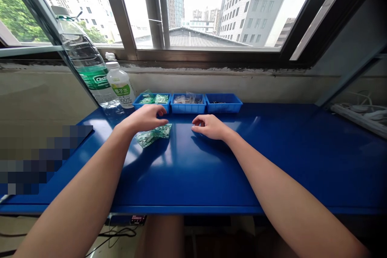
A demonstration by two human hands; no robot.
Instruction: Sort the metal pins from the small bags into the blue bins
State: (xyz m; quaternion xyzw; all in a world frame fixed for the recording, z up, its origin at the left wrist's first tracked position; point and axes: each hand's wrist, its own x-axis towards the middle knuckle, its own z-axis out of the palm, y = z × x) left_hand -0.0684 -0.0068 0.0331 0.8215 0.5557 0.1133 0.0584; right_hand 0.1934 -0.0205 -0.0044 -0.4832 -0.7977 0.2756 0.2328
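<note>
My left hand (148,117) hovers in front of the left blue bin (165,107), its thumb and fingers apart and nothing between them. Just below it, green-and-clear plastic packets (148,138) lie on the blue table (187,185). My right hand (208,125) is over the table in front of the middle bin (189,108), fingers curled with a gap to the thumb and no object visible in it. Green packets fill the left bin, clear packets (189,98) lie in the middle one, and small dark pieces (219,102) are in the right bin (224,107).
A large water bottle (95,74) and a smaller white bottle (121,86) stand at the back left. Behind the table are a wall and window. A power strip with cables (359,115) sits at the far right.
</note>
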